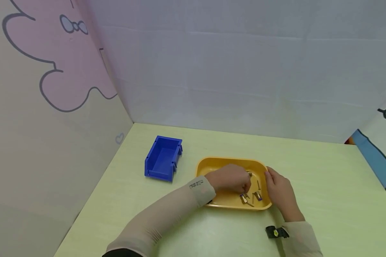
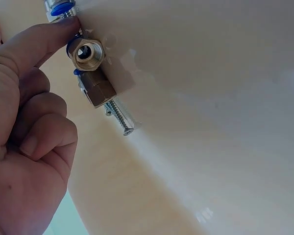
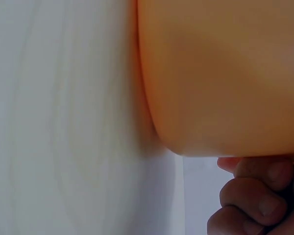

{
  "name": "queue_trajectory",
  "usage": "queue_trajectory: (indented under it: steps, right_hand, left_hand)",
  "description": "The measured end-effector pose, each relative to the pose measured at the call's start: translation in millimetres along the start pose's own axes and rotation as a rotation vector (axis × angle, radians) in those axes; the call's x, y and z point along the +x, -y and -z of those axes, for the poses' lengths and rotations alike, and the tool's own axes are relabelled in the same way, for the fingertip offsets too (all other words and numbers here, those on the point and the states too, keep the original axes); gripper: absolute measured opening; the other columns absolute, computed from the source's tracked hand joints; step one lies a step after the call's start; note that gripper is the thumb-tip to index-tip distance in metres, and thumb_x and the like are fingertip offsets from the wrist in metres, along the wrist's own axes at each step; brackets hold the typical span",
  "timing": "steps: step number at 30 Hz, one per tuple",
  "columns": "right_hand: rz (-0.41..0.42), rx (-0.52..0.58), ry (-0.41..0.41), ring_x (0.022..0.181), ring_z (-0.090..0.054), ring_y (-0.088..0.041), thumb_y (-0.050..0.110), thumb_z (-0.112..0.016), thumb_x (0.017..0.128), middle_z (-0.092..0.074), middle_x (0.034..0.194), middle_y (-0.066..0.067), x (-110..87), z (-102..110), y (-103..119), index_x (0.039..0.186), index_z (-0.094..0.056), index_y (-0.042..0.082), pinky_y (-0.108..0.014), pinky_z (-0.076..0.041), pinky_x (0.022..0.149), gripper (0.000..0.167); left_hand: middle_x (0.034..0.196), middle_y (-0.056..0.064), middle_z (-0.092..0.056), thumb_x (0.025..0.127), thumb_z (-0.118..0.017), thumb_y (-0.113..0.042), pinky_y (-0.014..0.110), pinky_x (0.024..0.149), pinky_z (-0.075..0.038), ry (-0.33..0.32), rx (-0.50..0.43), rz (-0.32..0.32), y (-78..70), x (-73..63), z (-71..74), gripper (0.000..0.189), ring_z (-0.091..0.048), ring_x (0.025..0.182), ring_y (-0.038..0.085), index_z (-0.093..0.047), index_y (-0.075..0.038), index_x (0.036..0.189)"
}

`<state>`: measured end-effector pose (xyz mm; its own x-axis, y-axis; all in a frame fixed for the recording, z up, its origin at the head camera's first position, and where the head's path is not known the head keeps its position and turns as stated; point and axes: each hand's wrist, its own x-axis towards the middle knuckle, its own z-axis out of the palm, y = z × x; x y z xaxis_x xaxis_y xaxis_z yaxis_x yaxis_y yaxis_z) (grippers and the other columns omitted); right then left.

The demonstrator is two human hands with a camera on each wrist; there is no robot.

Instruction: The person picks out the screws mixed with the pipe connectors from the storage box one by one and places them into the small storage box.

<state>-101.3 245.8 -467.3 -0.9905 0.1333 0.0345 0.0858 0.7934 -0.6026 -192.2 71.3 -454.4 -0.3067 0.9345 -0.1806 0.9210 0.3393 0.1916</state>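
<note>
My left hand (image 1: pixel 232 178) reaches down into a yellow plastic tray (image 1: pixel 218 160). In the left wrist view its index finger is stretched out, with the tip at a screw beside brass threaded fittings (image 2: pixel 97 88) with blue rings; the other fingers are curled toward the palm. Screws (image 2: pixel 119 120) stick out past the fittings. Another fitting (image 1: pixel 258 195) and a loose screw (image 1: pixel 258 185) lie at the tray's right end. My right hand (image 1: pixel 280 191) grips the tray's right rim, thumb over the edge, fingers (image 3: pixel 252 198) folded outside the wall.
A blue open-front bin (image 1: pixel 163 157) stands on the pale table (image 1: pixel 325 178), left of the tray and farther back. Walls with printed fabric (image 1: pixel 212 71) close off the back and sides. A dark strap (image 1: pixel 276 232) is at the right wrist.
</note>
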Motion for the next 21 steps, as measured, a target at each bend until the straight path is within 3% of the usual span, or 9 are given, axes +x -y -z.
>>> queue_trajectory:
  steps: [6,12,15,17,19,21]
  right_hand:
    - [-0.001,-0.003,0.002,0.126,-0.049,-0.050,0.030,-0.031,0.110,-0.052,0.137,-0.032,-0.1,0.6,-0.2,0.144,-0.045,-0.009,-0.061,-0.039,0.102,0.053]
    - [0.026,-0.015,-0.015,0.122,-0.052,-0.050,0.028,-0.033,0.110,-0.054,0.135,-0.031,-1.3,-1.2,-2.3,0.144,-0.046,-0.008,-0.061,-0.041,0.100,0.051]
    - [0.046,-0.021,-0.036,0.085,-0.064,-0.045,0.025,-0.037,0.109,-0.067,0.099,-0.028,-1.3,-2.6,-2.7,0.147,-0.045,-0.002,-0.051,-0.053,0.079,0.047]
    - [0.058,-0.026,-0.052,0.059,-0.055,-0.032,0.024,-0.039,0.109,-0.060,0.071,-0.017,-1.2,-3.4,-2.9,0.148,-0.045,0.003,-0.039,-0.049,0.061,0.045]
    - [0.063,-0.026,-0.063,0.048,-0.038,-0.019,0.023,-0.041,0.108,-0.045,0.057,-0.005,-1.1,-3.9,-3.1,0.150,-0.045,0.008,-0.031,-0.036,0.050,0.045]
    - [0.067,-0.024,-0.072,0.046,-0.035,-0.016,0.023,-0.042,0.108,-0.042,0.055,-0.002,-1.1,-4.0,-3.6,0.150,-0.046,0.009,-0.029,-0.034,0.047,0.044]
  left_hand:
    - [0.087,-0.019,-0.070,0.093,-0.070,-0.019,0.014,0.071,-0.047,-0.001,-0.013,-0.001,-0.9,0.4,2.3,0.015,-0.058,0.074,-0.003,-0.080,-0.030,0.089]
    - [0.090,-0.018,-0.069,0.095,-0.069,-0.024,0.012,0.073,-0.047,-0.072,-0.018,-0.016,-1.7,-3.6,9.9,0.011,-0.058,0.073,-0.004,-0.080,-0.026,0.096]
    - [0.082,-0.015,-0.068,0.096,-0.068,-0.020,0.013,0.067,-0.044,-0.099,-0.058,-0.010,-0.6,-5.9,13.4,0.013,-0.054,0.064,-0.003,-0.080,-0.024,0.092]
    - [0.078,-0.015,-0.066,0.096,-0.066,-0.018,0.013,0.065,-0.043,-0.121,-0.079,-0.004,0.2,-6.9,15.6,0.016,-0.053,0.059,-0.003,-0.080,-0.023,0.091]
    - [0.077,-0.015,-0.066,0.096,-0.065,-0.018,0.013,0.066,-0.044,-0.141,-0.084,0.005,0.8,-7.6,17.7,0.017,-0.053,0.060,-0.003,-0.080,-0.023,0.091]
    - [0.084,-0.017,-0.068,0.097,-0.065,-0.021,0.012,0.072,-0.045,-0.160,-0.078,0.021,0.8,-8.5,20.1,0.016,-0.056,0.066,-0.005,-0.080,-0.024,0.095]
